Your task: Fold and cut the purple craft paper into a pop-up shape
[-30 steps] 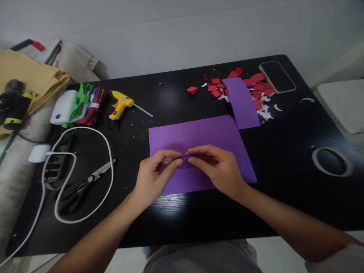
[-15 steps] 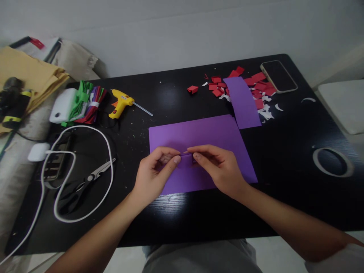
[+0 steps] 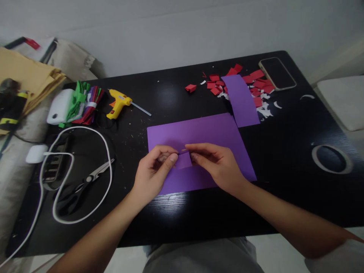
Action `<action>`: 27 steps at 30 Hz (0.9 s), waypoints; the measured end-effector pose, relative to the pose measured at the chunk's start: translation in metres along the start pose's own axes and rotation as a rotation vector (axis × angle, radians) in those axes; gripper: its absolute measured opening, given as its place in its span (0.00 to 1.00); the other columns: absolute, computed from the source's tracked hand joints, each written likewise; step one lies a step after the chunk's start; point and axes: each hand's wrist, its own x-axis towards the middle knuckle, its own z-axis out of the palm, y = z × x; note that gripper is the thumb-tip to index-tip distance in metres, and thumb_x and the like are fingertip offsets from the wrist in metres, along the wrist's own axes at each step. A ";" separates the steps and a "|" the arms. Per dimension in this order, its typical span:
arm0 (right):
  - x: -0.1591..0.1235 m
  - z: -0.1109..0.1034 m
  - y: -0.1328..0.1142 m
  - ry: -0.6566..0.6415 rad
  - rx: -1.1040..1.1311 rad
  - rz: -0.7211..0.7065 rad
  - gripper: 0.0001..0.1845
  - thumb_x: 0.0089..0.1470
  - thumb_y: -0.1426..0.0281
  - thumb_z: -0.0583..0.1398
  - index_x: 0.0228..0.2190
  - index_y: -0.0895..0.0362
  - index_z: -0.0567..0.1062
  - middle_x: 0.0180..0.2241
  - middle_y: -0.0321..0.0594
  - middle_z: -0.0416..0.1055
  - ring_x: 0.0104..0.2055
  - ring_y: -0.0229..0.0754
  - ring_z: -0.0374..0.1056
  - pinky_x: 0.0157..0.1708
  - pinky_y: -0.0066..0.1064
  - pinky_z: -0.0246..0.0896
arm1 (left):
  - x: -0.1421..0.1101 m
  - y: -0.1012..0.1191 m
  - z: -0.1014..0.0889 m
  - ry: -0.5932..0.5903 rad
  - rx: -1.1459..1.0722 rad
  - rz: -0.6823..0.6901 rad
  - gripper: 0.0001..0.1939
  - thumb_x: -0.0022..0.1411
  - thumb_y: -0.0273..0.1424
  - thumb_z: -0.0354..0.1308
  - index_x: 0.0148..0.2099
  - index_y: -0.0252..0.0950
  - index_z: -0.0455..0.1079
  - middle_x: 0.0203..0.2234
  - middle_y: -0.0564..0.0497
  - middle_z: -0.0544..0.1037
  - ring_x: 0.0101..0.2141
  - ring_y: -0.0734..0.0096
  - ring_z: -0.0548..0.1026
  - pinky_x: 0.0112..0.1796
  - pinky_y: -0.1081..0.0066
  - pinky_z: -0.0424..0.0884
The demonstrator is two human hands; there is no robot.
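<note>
Between my two hands is a small piece of purple paper (image 3: pixel 184 160), held above a larger purple sheet (image 3: pixel 196 131) that lies on the black table. My left hand (image 3: pixel 155 168) pinches the small piece at its left side, thumb on the near face. The right hand (image 3: pixel 217 165) closes thumb and fingers at its right edge. The piece shows a straight upper edge; part of it is hidden behind my fingers. Just beyond the sheet's right corner lies a purple paper strip (image 3: pixel 243 100), partly over red folded paper pieces (image 3: pixel 216 84).
A yellow glue gun (image 3: pixel 118 102), scissors (image 3: pixel 88 180), a white cable (image 3: pixel 109 151) and bundled coloured pipe cleaners (image 3: pixel 81 102) lie at left. On the right are a phone (image 3: pixel 277 74), white paper scraps (image 3: pixel 264 110) and a roll of tape (image 3: pixel 315 157).
The small purple piece has tilted, so more of its flat face shows below my fingers. Both hands stay in nearly the same place; the view has shifted slightly.
</note>
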 end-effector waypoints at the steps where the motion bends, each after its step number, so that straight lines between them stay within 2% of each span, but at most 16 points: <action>1: 0.000 0.000 0.000 0.008 0.001 -0.006 0.11 0.57 0.69 0.70 0.43 0.49 0.86 0.43 0.37 0.86 0.45 0.44 0.82 0.47 0.37 0.82 | -0.001 -0.001 -0.001 -0.015 0.030 0.021 0.04 0.71 0.29 0.61 0.44 0.37 0.77 0.30 0.55 0.81 0.30 0.78 0.79 0.34 0.79 0.74; 3: 0.001 -0.001 0.001 0.024 -0.013 -0.020 0.09 0.58 0.69 0.69 0.42 0.49 0.86 0.42 0.37 0.86 0.45 0.43 0.82 0.47 0.37 0.81 | -0.003 -0.002 -0.004 -0.057 0.081 0.067 0.07 0.73 0.29 0.58 0.48 0.37 0.77 0.32 0.53 0.82 0.32 0.77 0.80 0.37 0.78 0.75; 6: 0.002 -0.002 0.002 0.032 -0.052 -0.032 0.07 0.59 0.69 0.68 0.40 0.50 0.86 0.40 0.37 0.86 0.42 0.42 0.82 0.45 0.35 0.81 | -0.006 -0.003 -0.005 -0.093 0.144 0.138 0.10 0.69 0.26 0.60 0.52 0.36 0.75 0.33 0.52 0.81 0.34 0.75 0.80 0.40 0.75 0.76; 8: 0.000 -0.001 0.001 0.025 -0.082 -0.034 0.07 0.60 0.69 0.68 0.40 0.50 0.86 0.41 0.37 0.86 0.43 0.42 0.82 0.46 0.35 0.80 | -0.007 -0.005 -0.003 -0.066 0.201 0.177 0.10 0.66 0.25 0.63 0.49 0.36 0.75 0.32 0.53 0.80 0.33 0.75 0.79 0.39 0.75 0.76; 10: -0.001 0.000 0.001 0.012 -0.088 -0.034 0.08 0.61 0.69 0.67 0.41 0.50 0.86 0.42 0.38 0.86 0.45 0.42 0.82 0.49 0.35 0.79 | -0.007 -0.006 0.000 -0.020 0.263 0.188 0.03 0.66 0.26 0.65 0.43 0.36 0.75 0.28 0.56 0.78 0.29 0.78 0.77 0.35 0.78 0.74; 12: -0.003 0.001 0.001 -0.011 -0.055 -0.027 0.09 0.59 0.70 0.69 0.43 0.50 0.86 0.44 0.38 0.85 0.48 0.42 0.82 0.52 0.36 0.79 | -0.007 -0.006 0.002 0.016 0.297 0.176 0.04 0.67 0.28 0.66 0.39 0.36 0.74 0.25 0.58 0.75 0.25 0.81 0.73 0.30 0.80 0.71; 17: -0.003 0.003 0.006 -0.008 -0.018 -0.008 0.16 0.53 0.71 0.73 0.45 0.51 0.84 0.46 0.39 0.84 0.50 0.43 0.81 0.54 0.37 0.78 | -0.007 -0.009 0.004 0.054 0.300 0.173 0.07 0.66 0.29 0.68 0.45 0.38 0.73 0.25 0.59 0.74 0.25 0.81 0.73 0.28 0.82 0.70; 27: -0.001 0.001 0.006 -0.031 -0.038 0.037 0.13 0.53 0.72 0.72 0.42 0.52 0.84 0.41 0.38 0.84 0.44 0.40 0.81 0.50 0.34 0.79 | -0.007 -0.007 0.003 0.042 0.350 0.223 0.07 0.65 0.27 0.68 0.44 0.37 0.75 0.24 0.59 0.75 0.23 0.81 0.73 0.27 0.82 0.71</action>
